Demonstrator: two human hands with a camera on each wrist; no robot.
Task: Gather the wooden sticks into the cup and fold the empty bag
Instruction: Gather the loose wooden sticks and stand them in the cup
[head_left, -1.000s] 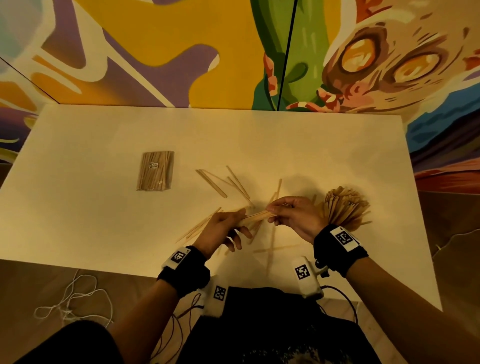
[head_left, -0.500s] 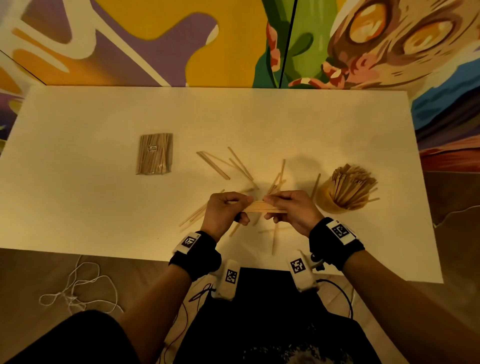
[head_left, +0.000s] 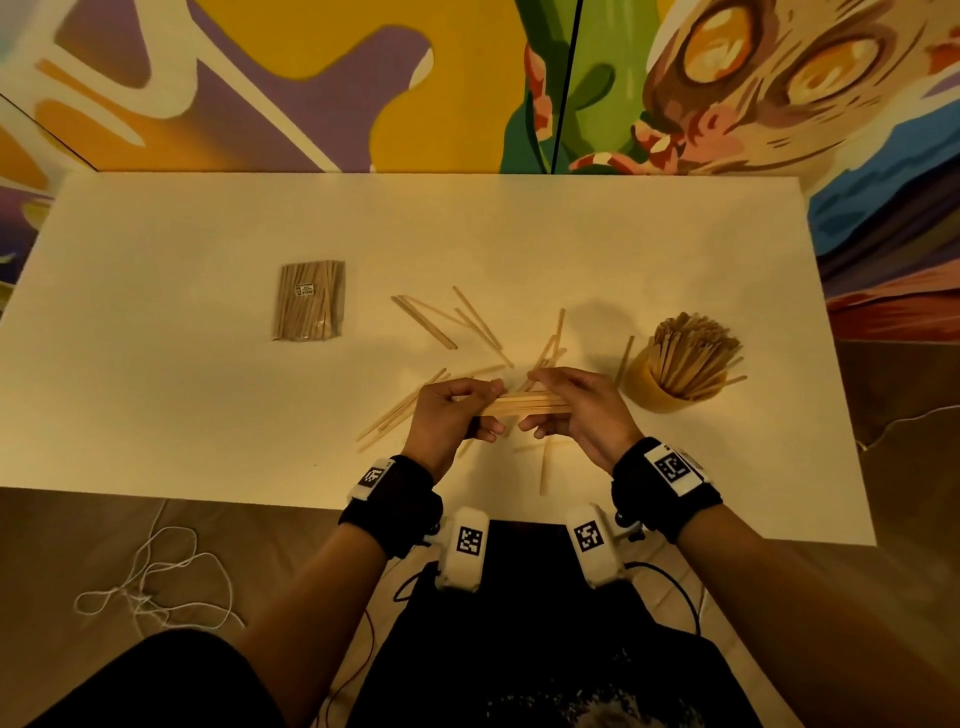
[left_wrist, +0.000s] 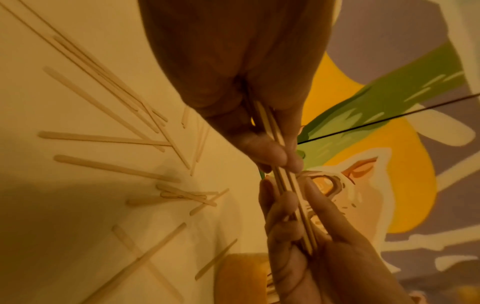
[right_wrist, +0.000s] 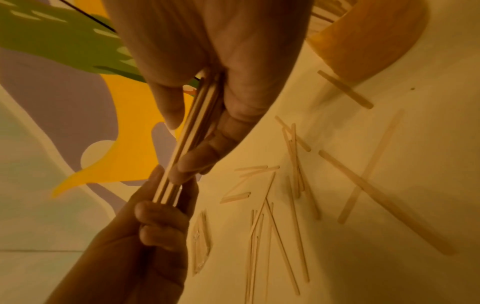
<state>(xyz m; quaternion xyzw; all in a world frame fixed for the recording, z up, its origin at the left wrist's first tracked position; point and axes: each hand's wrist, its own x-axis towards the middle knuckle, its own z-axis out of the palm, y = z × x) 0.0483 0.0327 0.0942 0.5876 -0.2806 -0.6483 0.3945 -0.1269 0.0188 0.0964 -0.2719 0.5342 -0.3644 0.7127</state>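
Pale wood bundle (head_left: 524, 404), centre frame, is pinched at either end by left hand (head_left: 451, 415) and right hand (head_left: 582, 413), each grip closed, likely squaring it for the cup (head_left: 655, 384) at right.

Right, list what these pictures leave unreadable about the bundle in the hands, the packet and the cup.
- Thin wooden sticks bundle: count hidden; left hand and right hand cover both ends in the head view, and the sticks overlap edge-on in the wrist views.
- Clear plastic packet of sticks: label print too small in the head view.
- Yellow round cup: inside hidden by its upright sticks in the head view; cut off by the frame edge in both wrist views.
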